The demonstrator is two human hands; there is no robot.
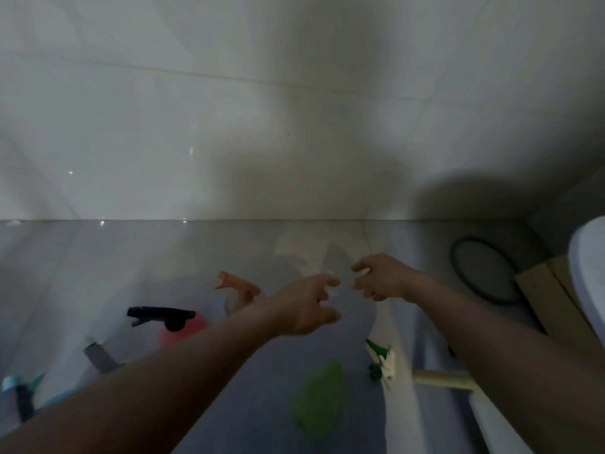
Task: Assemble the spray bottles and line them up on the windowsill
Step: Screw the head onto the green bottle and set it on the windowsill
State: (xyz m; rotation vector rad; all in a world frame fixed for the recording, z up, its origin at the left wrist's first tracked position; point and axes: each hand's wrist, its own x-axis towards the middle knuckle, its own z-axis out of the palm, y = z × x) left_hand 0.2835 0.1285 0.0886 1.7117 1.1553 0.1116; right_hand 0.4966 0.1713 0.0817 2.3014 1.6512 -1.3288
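My left hand [304, 306] and my right hand [381, 276] reach forward side by side, fingers apart, fingertips nearly meeting, nothing visibly held. A faint greyish shape between them is too blurred to identify. Left of my left hand stands a clear bottle with an orange spray head [237, 288]. Further left is a red bottle [183, 330] with a black spray head [160, 314], then a grey bottle [100, 355] and a teal sprayer [19, 385]. A green bottle [319, 398] without a head lies below my hands. A green-and-white spray head [381, 362] lies to its right.
A glossy white tiled wall [262, 126] rises behind the grey surface. At the right are a dark round racket [484, 270], a cardboard piece [556, 303], a white rounded object [589, 260] and a cream tube [442, 378].
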